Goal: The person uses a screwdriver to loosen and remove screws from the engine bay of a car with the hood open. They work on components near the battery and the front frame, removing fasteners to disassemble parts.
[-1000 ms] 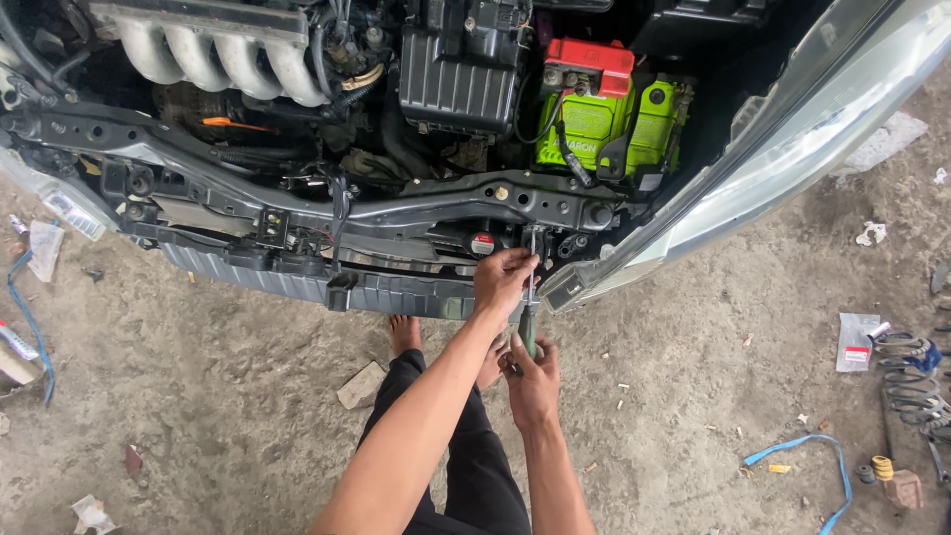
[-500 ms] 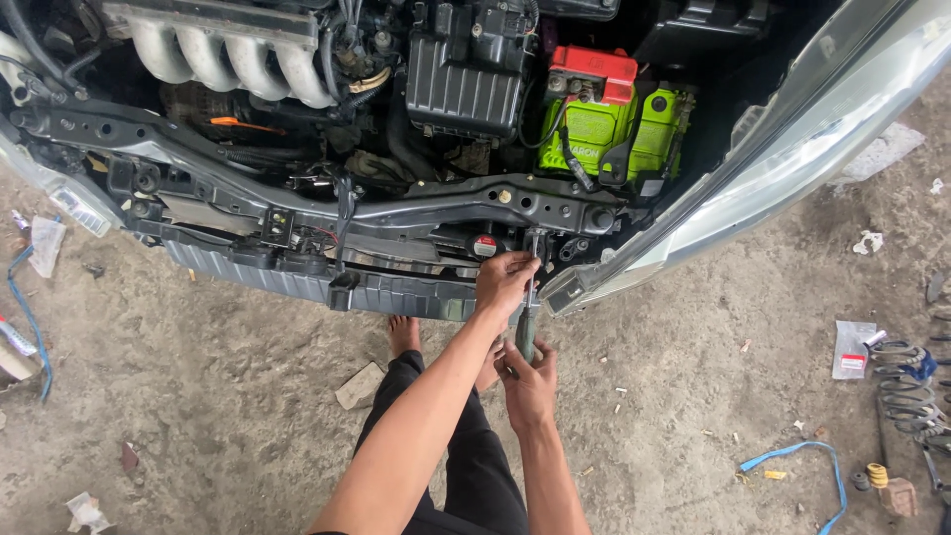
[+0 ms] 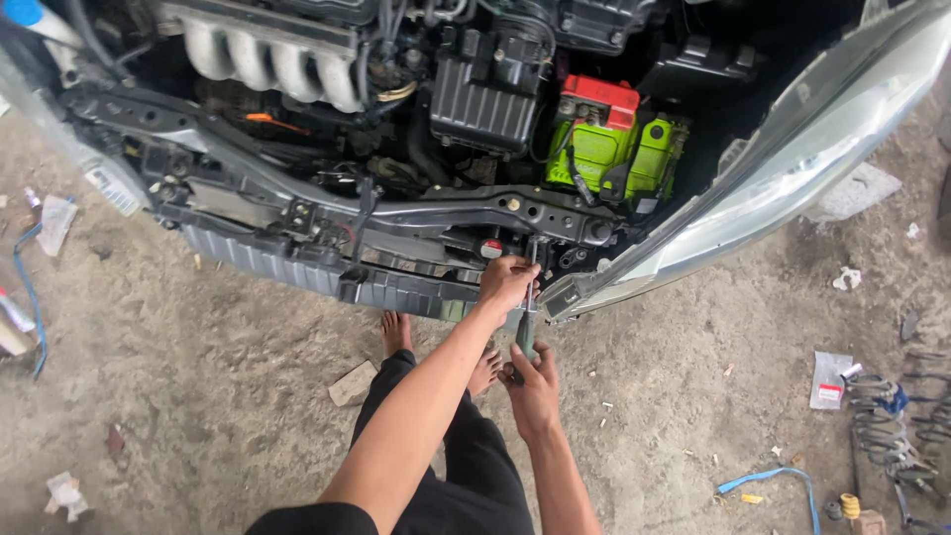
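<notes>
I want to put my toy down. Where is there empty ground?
Bare dirt lies left of the bare feet, below the bumper beam. More lies between the right hand and the white packet. The coil springs corner is crowded.

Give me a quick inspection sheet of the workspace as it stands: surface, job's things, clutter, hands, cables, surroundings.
Surface: bare dusty concrete floor below the car's open front.
Job's things: long screwdriver upright against the front crossmember; bumper off.
Clutter: scraps of paper, flat packet, stone chunk.
Hands: left hand at the tool's upper end; right hand in a grip on its handle.
Cables: blue hose at left, blue strap at lower right, black leads on the green battery.
Surroundings: coil springs at right, headlight, engine manifold, the person's bare feet.
</notes>
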